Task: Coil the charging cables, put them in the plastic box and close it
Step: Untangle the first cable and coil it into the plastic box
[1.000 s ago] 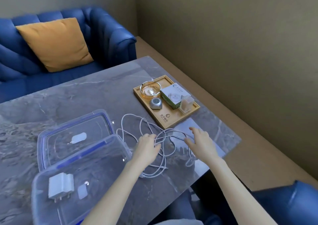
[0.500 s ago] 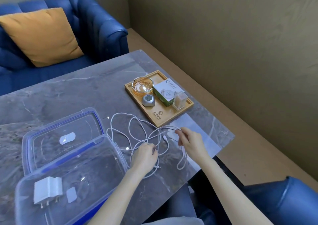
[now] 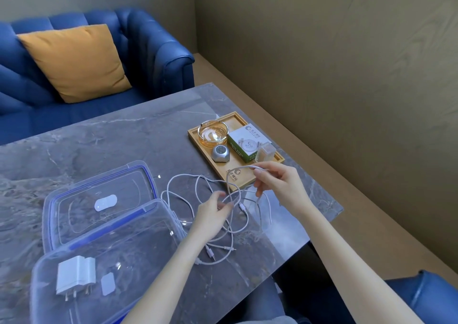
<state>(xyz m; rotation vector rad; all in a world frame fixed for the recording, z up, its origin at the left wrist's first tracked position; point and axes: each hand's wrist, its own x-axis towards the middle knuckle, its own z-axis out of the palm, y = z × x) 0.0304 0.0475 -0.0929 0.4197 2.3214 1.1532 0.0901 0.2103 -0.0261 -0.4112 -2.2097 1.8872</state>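
Cables [image 3: 198,195], white and thin, sprawl in loose tangled loops on the grey marble table [image 3: 111,145], just beside the open plastic box [image 3: 153,227] and in front of the wooden tray [image 3: 250,182]; nothing is coiled yet, and I would say the sorting-out has only begun. The box stands open at the near left with a white charger plug [image 3: 75,275] lying inside, and its lid [image 3: 99,199] lies flat just behind it, presumably set aside so the coils can drop straight in. The right hand [image 3: 280,185] is raised over the tray's near edge, thumb and forefinger pinching one cable near its end, the other fingers curled loosely, probably to lift that strand free of the heap. The left hand [image 3: 213,214] sits low among the loops with its fingers bent around a strand (whether it truly grips I cannot tell). The strands cross each other, so they may snag. On the tray sit a glass ashtray [image 3: 212,134], a small green-and-white carton [image 3: 244,143] and a little grey gadget [image 3: 220,153], close enough for a swinging cable to catch.
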